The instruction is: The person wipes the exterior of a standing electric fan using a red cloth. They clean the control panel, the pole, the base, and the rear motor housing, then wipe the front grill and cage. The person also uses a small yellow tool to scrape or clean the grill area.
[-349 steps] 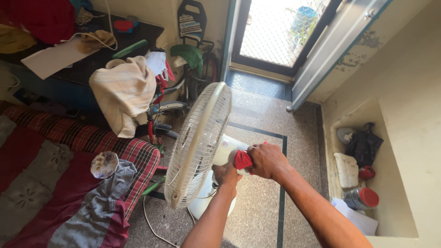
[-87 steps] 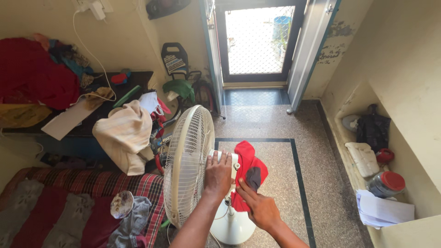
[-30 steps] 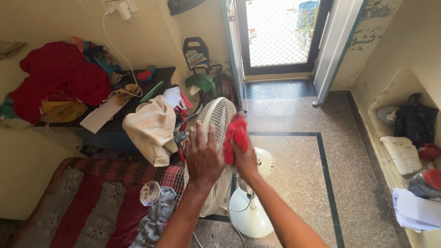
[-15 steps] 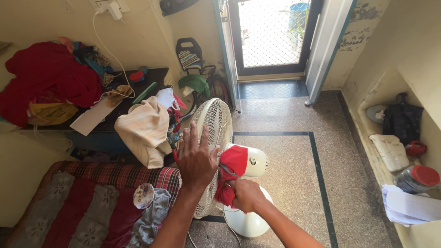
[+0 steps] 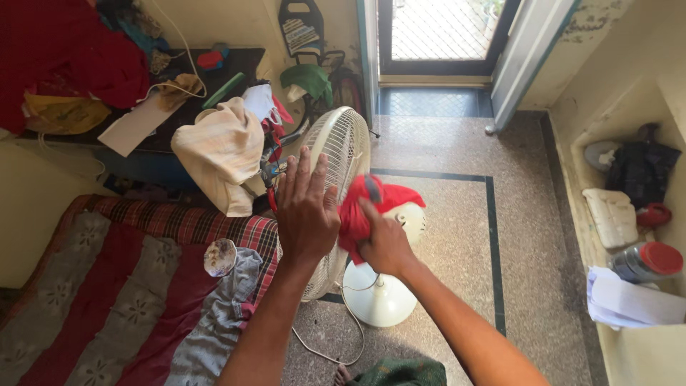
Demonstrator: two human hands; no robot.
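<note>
against the fan (image 5: 341, 154), right hand (image 5: 384, 243) grips red cloth (image 5: 364, 211).

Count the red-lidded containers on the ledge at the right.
2: a large jar with red lid lying beside the papers, and a small red-topped one by the black bag. Others may be hidden.

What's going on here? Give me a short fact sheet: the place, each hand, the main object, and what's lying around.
Place: room with speckled stone floor and a doorway
Main object: white pedestal fan on a round base
Left hand: open, fingers spread, flat against the fan's grille
Right hand: gripping a red cloth pressed to the back of the fan
Nearby: cream towel, checked mattress, dark table piled with clothes
</note>
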